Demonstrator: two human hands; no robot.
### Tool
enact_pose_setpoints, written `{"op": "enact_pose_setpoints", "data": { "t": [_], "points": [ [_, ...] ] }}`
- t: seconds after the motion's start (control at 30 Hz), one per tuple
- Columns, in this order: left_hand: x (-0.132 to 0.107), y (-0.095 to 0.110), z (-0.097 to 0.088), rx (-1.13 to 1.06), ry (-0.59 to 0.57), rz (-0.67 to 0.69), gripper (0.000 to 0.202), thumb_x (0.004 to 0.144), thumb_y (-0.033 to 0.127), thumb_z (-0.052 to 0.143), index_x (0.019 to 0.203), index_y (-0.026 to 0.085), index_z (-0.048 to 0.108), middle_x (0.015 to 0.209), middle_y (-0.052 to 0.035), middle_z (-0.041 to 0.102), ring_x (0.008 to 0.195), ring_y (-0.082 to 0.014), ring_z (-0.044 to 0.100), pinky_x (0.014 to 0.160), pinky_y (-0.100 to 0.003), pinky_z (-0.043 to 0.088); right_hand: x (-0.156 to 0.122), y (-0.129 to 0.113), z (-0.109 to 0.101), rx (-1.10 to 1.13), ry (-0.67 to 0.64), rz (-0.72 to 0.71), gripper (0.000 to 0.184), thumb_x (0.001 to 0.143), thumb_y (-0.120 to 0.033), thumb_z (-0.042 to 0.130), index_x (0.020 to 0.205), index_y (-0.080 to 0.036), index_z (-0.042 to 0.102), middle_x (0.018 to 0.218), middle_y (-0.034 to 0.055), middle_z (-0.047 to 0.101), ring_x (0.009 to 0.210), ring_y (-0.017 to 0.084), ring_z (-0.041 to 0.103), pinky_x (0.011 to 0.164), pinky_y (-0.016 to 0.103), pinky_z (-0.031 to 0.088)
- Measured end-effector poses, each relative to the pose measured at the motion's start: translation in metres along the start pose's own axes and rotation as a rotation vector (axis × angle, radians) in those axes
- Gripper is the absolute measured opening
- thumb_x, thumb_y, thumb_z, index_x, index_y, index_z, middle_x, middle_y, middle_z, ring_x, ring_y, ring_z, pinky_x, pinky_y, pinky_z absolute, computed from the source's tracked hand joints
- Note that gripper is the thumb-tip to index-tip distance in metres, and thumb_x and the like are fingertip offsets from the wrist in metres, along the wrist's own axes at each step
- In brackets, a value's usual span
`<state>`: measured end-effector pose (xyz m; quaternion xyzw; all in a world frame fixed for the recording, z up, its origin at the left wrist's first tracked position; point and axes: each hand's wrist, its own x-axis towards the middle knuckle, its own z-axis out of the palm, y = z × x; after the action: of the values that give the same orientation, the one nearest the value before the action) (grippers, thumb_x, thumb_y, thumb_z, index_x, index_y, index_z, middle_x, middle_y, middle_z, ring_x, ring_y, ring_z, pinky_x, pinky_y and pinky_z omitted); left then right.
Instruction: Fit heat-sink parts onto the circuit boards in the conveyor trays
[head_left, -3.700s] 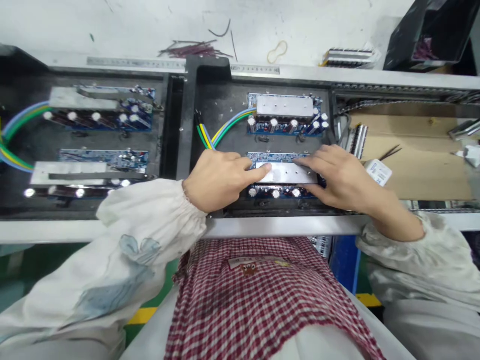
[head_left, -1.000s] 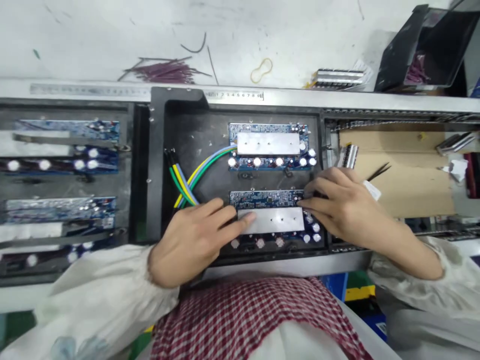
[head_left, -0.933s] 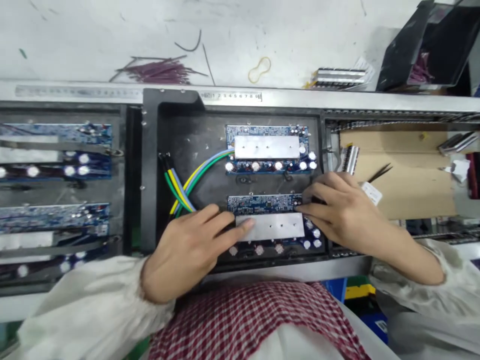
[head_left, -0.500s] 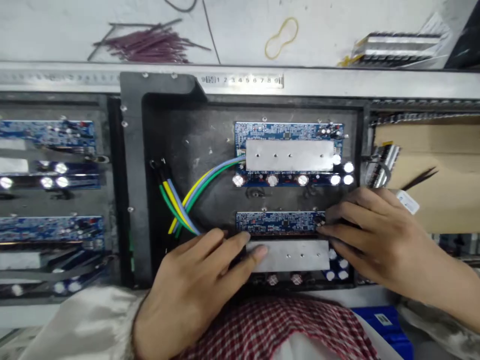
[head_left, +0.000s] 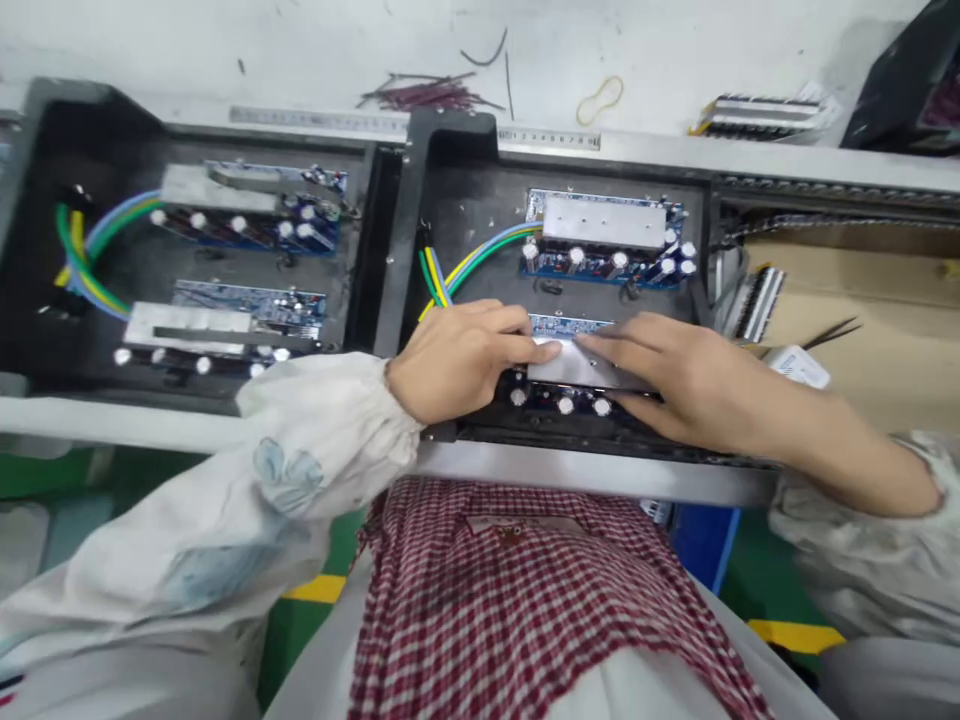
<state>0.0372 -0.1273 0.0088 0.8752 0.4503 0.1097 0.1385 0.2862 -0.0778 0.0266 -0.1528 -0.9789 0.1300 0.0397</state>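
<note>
Both my hands rest on the near blue circuit board (head_left: 568,326) in the right black tray (head_left: 480,205). My left hand (head_left: 461,358) lies with its fingers stretched flat onto the left end of the board's metal plate (head_left: 559,369). From the right, my right hand (head_left: 675,372) presses its extended fingers on the same plate and covers most of it. Neither hand grips anything. A second blue board with a metal plate (head_left: 606,236) sits behind it. Yellow, green and blue wires (head_left: 457,268) curve from that far board to the tray's left side.
A left black tray (head_left: 45,150) holds two more boards (head_left: 247,210) with wires. Behind the trays lie purple ties (head_left: 427,95), a rubber band (head_left: 599,100) and a metal part stack (head_left: 757,115). Cardboard (head_left: 862,290) with tweezers (head_left: 829,333) lies at right.
The view pulled back and shifted right. My right hand slid from the board's right end toward the middle of the plate, fingers now meeting my left hand's fingertips.
</note>
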Motion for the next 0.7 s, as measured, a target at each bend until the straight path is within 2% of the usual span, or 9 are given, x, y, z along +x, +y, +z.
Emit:
{"op": "enact_pose_setpoints", "data": {
  "t": [0.27, 0.43, 0.7],
  "points": [
    [-0.001, -0.005, 0.008, 0.047, 0.107, 0.089, 0.033, 0.093, 0.020, 0.041, 0.106, 0.030, 0.069, 0.066, 0.0004, 0.057, 0.067, -0.0121, 0.052, 0.056, -0.027, 0.031, 0.006, -0.002, 0.008, -0.248, 0.020, -0.020, 0.046, 0.088, -0.022, 0.044, 0.128, -0.001, 0.052, 0.084, 0.0123, 0.056, 0.078, 0.025, 0.048, 0.064, 0.033, 0.045],
    [-0.003, -0.005, 0.009, 0.053, 0.164, 0.117, 0.032, 0.092, 0.018, 0.042, 0.108, 0.030, 0.068, 0.064, 0.0010, 0.054, 0.065, -0.0120, 0.050, 0.052, -0.028, 0.025, 0.005, -0.003, 0.008, -0.242, 0.023, -0.015, 0.046, 0.086, -0.018, 0.045, 0.127, 0.000, 0.053, 0.083, 0.0126, 0.055, 0.078, 0.025, 0.045, 0.064, 0.032, 0.042],
    [-0.002, -0.007, 0.011, -0.005, 0.121, 0.081, 0.032, 0.094, 0.020, 0.041, 0.108, 0.031, 0.068, 0.066, 0.0006, 0.053, 0.065, -0.0112, 0.049, 0.054, -0.028, 0.026, 0.005, -0.003, 0.012, -0.241, 0.042, -0.015, 0.047, 0.086, -0.018, 0.045, 0.128, 0.000, 0.053, 0.084, 0.0132, 0.055, 0.079, 0.024, 0.044, 0.066, 0.032, 0.041]
  ]
}}
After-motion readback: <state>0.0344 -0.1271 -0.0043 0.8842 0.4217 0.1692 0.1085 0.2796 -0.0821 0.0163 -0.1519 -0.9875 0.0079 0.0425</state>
